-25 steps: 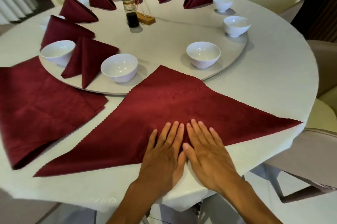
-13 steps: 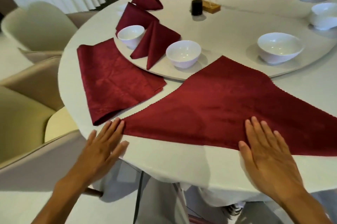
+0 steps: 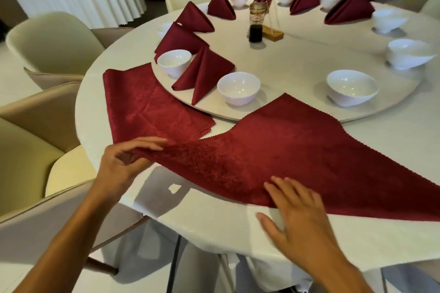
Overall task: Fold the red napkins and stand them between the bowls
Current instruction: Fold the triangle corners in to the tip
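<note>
The triangle-folded red napkin [image 3: 297, 149] lies at the table's near edge, its apex lapping the turntable [image 3: 297, 61]; the left hand [image 3: 119, 164] pinches and lifts its left corner while the right hand [image 3: 302, 219], fingers straight, presses its near fold. Six folded napkins [image 3: 202, 73] already stand between bowls [image 3: 238, 87] on the left and far sides (three gaps at right look unfilled), and flat napkins [image 3: 145, 107] wait at left. The corner has bare napkin to cross rightward, though the nearest bowl sits just beyond the apex.

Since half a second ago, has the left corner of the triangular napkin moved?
Yes. The left hand has lifted the triangular napkin corner off the tablecloth, toward the flat napkin stack.
</note>
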Demonstrator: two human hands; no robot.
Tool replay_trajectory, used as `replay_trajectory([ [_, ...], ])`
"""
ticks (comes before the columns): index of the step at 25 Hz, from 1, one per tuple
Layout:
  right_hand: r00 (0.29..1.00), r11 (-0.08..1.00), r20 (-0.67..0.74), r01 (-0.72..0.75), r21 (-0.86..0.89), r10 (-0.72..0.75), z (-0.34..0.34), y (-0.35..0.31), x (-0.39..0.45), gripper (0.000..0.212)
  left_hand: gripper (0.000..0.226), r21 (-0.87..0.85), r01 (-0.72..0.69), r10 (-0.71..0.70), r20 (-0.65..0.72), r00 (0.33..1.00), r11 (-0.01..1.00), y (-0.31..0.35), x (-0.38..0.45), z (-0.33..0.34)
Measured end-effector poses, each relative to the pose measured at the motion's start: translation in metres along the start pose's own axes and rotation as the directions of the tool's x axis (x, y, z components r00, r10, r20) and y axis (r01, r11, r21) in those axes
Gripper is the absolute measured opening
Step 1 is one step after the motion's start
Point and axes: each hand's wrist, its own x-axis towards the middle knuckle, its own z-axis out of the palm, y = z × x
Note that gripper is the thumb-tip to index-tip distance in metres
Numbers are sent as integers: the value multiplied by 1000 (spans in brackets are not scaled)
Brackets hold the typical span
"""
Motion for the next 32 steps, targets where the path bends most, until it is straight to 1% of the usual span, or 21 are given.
replay_trajectory([
  [1, 1000, 1000, -24, -10, 3, 10, 1, -6, 2, 49, 19, -105, -5, 3, -13, 1000, 994, 17, 8, 6],
  [2, 998, 999, -56, -33, 4, 34, 0, -10, 2, 41, 30, -159, -28, 23, -33, 999, 987, 33, 20, 17],
  [4, 988, 994, -113, -101, 43, 105, -4, -15, -1, 28, 43, -161, -51, 38, -83, 996, 986, 63, 47, 47],
  [6, 966, 966, -143, -190, 173, 216, -10, -14, -3, 23, 36, -133, -22, 8, -106, 994, 991, 84, 82, 84],
  [8, 925, 889, -127, -295, 351, 358, -16, -8, 2, 21, 11, -43, -32, 29, -51, 998, 999, 89, 122, 121],
  [9, 898, 823, -83, -355, 444, 433, -20, -5, 6, 23, 7, 34, -52, 52, -14, 999, 998, 87, 140, 137],
  [10, 874, 759, -21, -409, 506, 485, -23, 0, 10, 28, 13, 132, -80, 79, 14, 997, 988, 84, 155, 153],
  [11, 864, 722, 44, -446, 529, 501, -24, 5, 13, 32, 17, 224, -114, 108, 38, 993, 968, 81, 162, 168],
  [13, 861, 713, 121, -481, 510, 494, -26, 13, 18, 37, 31, 367, -170, 165, 46, 985, 914, 70, 153, 186],
  [15, 856, 711, 141, -495, 499, 497, -27, 16, 21, 34, 35, 452, -196, 230, -21, 973, 870, 45, 121, 186],
  [16, 856, 713, 141, -495, 496, 497, -27, 16, 22, 32, 34, 497, -162, 214, -50, 976, 853, 26, 104, 179],
  [17, 861, 724, 130, -487, 489, 491, -27, 14, 22, 30, 33, 522, -91, 151, -74, 986, 848, 9, 87, 168],
  [19, 874, 753, 100, -463, 467, 475, -26, 12, 21, 25, 33, 454, 90, -67, -66, 996, 887, -17, 71, 149],
  [20, 878, 763, 93, -456, 458, 469, -25, 13, 21, 23, 31, 374, 154, -150, -40, 988, 914, -24, 70, 144],
  [21, 881, 773, 89, -452, 444, 464, -25, 13, 21, 20, 29, 290, 193, -199, -9, 980, 937, -27, 70, 142],
  [22, 888, 795, 73, -441, 417, 454, -25, 13, 20, 18, 25, 241, 207, -215, 10, 976, 948, -27, 72, 141],
  [23, 903, 839, 33, -412, 356, 429, -23, 13, 19, 15, 23, 239, 209, -219, 17, 976, 948, -27, 74, 140],
  [25, 934, 926, -43, -344, 152, 354, -17, 16, 14, 10, 23, 282, 215, -232, 28, 972, 935, -29, 78, 138],
  [27, 947, 954, -127, -299, -12, 296, -9, 23, 6, 22, 28, 332, 205, -232, 43, 972, 921, -32, 79, 136],
  [29, 954, 968, -223, -228, -104, 201, -2, 30, -6, 27, 26, 343, 189, -211, 28, 977, 920, -34, 78, 138],
  [32, 961, 987, -271, -94, -127, 57, 0, 34, -17, 27, 17, 362, 161, -176, 8, 984, 918, -36, 78, 140],
])
